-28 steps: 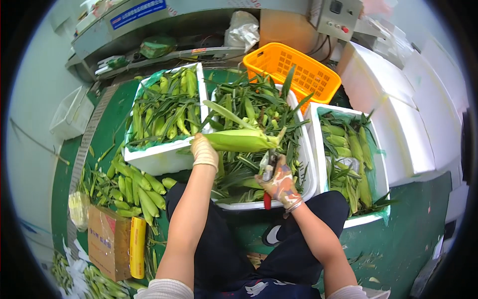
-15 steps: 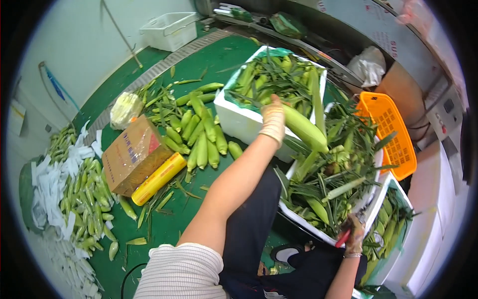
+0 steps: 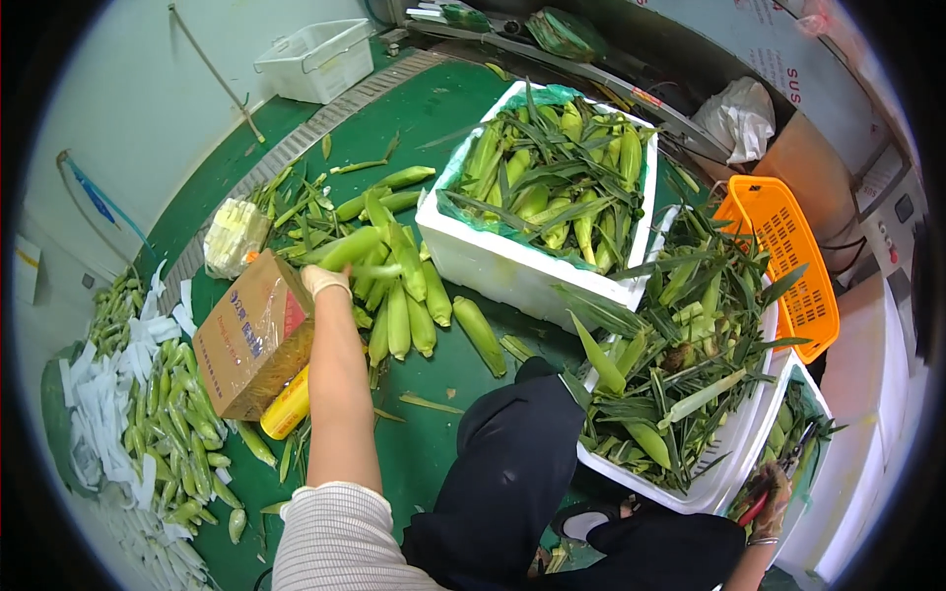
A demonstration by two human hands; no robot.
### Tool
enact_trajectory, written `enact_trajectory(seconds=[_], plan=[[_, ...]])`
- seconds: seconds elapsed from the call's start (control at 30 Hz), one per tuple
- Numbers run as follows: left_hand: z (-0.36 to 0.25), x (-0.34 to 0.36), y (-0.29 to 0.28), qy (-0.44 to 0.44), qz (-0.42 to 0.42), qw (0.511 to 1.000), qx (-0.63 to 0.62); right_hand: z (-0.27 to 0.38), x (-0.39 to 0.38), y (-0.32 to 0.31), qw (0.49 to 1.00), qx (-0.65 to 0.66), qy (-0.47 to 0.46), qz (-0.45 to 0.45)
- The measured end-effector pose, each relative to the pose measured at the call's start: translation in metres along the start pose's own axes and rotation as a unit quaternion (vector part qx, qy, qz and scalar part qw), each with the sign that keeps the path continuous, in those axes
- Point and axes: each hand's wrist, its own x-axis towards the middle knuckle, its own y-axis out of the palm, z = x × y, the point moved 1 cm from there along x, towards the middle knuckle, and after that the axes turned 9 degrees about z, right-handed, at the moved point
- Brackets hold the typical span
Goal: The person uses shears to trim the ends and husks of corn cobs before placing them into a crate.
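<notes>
My gloved left hand [image 3: 325,279] grips a green ear of corn [image 3: 347,248] over a loose pile of unhusked corn [image 3: 399,321] on the floor, beside a brown cardboard box [image 3: 241,330] and a yellow roll [image 3: 287,408]. My right hand [image 3: 771,494], in a camouflage glove, grips red-handled shears [image 3: 791,465] at the lower right, near a white tub [image 3: 726,471] heaped with leaves and a foam box [image 3: 817,396] of corn. Another foam box [image 3: 517,286], lined with green plastic and full of corn, stands above the pile.
An orange basket [image 3: 788,236] stands at right beside stacked white foam [image 3: 852,414]. A metal counter [image 3: 739,49] runs along the upper right. A white crate [image 3: 320,74] is by the wall. Wrapped corn [image 3: 172,424] lies at left. A drain grate [image 3: 365,97] crosses the green floor.
The view has turned left. My left hand has carried the ear from over the tub and foam box leftward to the floor pile. My right hand still holds the shears.
</notes>
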Motion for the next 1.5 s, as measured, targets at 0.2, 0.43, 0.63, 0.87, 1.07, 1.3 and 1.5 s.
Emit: enact_trajectory(seconds=[0.2, 0.43, 0.63, 0.87, 1.07, 1.3, 1.5], plan=[[-0.023, 0.015, 0.087, 0.047, 0.526, 0.842, 0.114, -0.031, 0.009, -0.081, 0.980, -0.167, -0.017, -0.109], [0.103, -0.243, 0.164, -0.087, 0.624, 0.690, 0.358, -0.076, 0.006, -0.178, 0.861, -0.335, 0.187, -0.335], [0.200, -0.516, 0.128, -0.092, 0.767, 0.396, 0.497, -0.150, 0.051, -0.226, 0.841, -0.395, 0.221, -0.297], [0.261, -0.564, 0.073, -0.090, 0.729, 0.266, 0.624, -0.203, 0.069, -0.263, 0.819, -0.362, 0.374, -0.243], [0.308, -0.552, 0.035, -0.155, 0.701, 0.226, 0.659, -0.238, 0.038, -0.254, 0.793, -0.493, 0.287, -0.211], [0.300, -0.582, 0.041, -0.132, 0.742, 0.239, 0.612, -0.156, 0.003, -0.249, 0.798, -0.483, -0.071, -0.353], [0.274, -0.652, 0.037, 0.183, 0.809, 0.253, 0.499, 0.060, 0.016, -0.127, 0.864, 0.214, -0.365, -0.275]])
